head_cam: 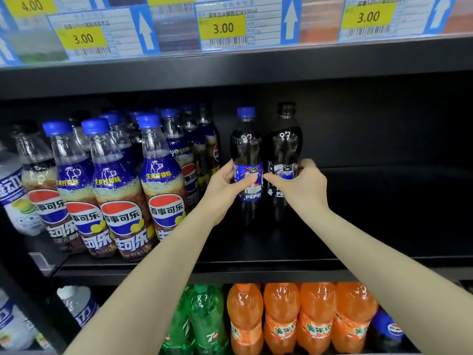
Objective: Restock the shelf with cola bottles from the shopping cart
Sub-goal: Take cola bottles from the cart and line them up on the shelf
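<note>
left hand [223, 186] is gripping blue-cap pepsi bottle [247, 160]; right hand [303, 187] is gripping black-cap pepsi bottle [284, 149] just beside it, both upright on shelf [371, 213].

left hand [222, 185] — bare, no ring | right hand [304, 185] — bare | forearms — sleeveless, no watch

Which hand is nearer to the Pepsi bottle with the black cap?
Right. The right hand grips the black-capped Pepsi bottle at its label. The left hand is one bottle further left, holding the blue-capped Pepsi bottle beside it.
</note>
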